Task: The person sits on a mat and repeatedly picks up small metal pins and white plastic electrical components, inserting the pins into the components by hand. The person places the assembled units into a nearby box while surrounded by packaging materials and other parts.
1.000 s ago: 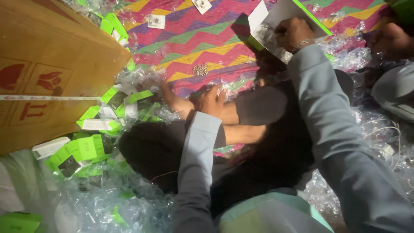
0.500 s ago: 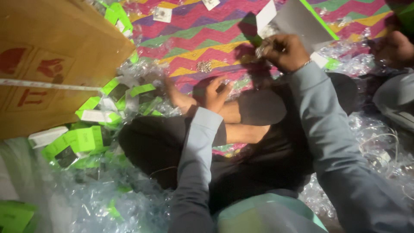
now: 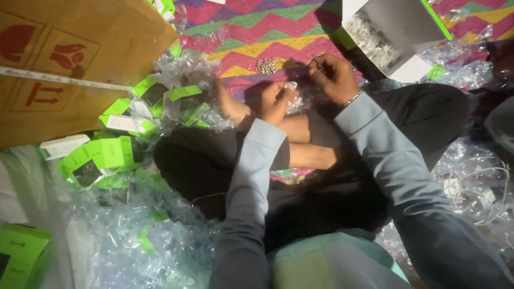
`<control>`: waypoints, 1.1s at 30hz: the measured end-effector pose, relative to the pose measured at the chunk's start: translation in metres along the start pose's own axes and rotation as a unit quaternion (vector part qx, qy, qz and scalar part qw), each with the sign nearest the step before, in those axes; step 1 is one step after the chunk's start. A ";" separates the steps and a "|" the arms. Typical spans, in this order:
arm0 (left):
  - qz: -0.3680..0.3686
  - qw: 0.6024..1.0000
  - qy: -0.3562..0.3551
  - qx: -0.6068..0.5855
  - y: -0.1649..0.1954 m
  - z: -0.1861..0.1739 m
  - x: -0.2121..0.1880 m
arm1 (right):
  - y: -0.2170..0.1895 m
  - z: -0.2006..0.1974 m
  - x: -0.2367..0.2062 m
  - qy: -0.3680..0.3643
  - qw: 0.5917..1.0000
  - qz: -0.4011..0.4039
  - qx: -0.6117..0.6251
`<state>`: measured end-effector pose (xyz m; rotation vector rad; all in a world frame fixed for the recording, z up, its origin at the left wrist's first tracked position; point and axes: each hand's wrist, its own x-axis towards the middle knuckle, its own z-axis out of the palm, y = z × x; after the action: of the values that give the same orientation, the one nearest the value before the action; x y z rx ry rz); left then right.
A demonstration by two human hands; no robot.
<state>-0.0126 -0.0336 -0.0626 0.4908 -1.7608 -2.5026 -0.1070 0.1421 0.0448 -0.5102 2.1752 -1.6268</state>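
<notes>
At far left, a brown cardboard carton [image 3: 69,64] lies tipped on its side, its wall marked with red handling symbols. Just right of it and below, small green-and-white boxes [image 3: 101,155] are scattered, some flattened, among crumpled clear plastic wrap [image 3: 139,241] that covers the floor.

Centre: you sit cross-legged on a zigzag-patterned mat [image 3: 257,27] in pink, green and yellow. Your left hand [image 3: 276,99] is curled closed, fingertips pressed onto a small clear plastic packet [image 3: 292,86] held just above your ankle. A small pile of metal pins [image 3: 265,65] lies loose on the mat, just beyond that hand.

Right of centre: your right hand [image 3: 334,77] pinches a thin dark pin-like piece [image 3: 317,61] between thumb and forefinger; the other fingers are folded in. The two hands are near each other but not touching. Exact shape of the piece: too small to tell.

Handling, as a judgement: the piece looks light, stiff and slippery, easy to drop into the wrap; hold it at mid-length with fingertips. The packet looks soft and crinkly; grip it by an edge.

Upper right: an open grey tray-like box with a green edge [image 3: 399,29] holds more small glinting parts. Far right, thin white cables [image 3: 476,187] lie on more plastic wrap.
</notes>
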 end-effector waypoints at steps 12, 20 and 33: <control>0.063 0.995 0.062 0.046 -0.007 -0.005 0.005 | -0.019 0.028 -0.013 -0.102 0.962 -0.083 -0.240; 0.055 0.994 0.078 0.054 -0.003 -0.001 0.002 | -0.017 0.032 -0.012 -0.081 0.968 -0.047 -0.235; 0.114 0.987 0.071 0.086 0.005 0.007 -0.004 | -0.018 0.031 -0.009 -0.088 0.963 -0.060 -0.249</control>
<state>-0.0117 -0.0285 -0.0554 0.4351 -1.8679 -2.1232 -0.0823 0.1165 0.0552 -0.9060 2.4472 -1.0218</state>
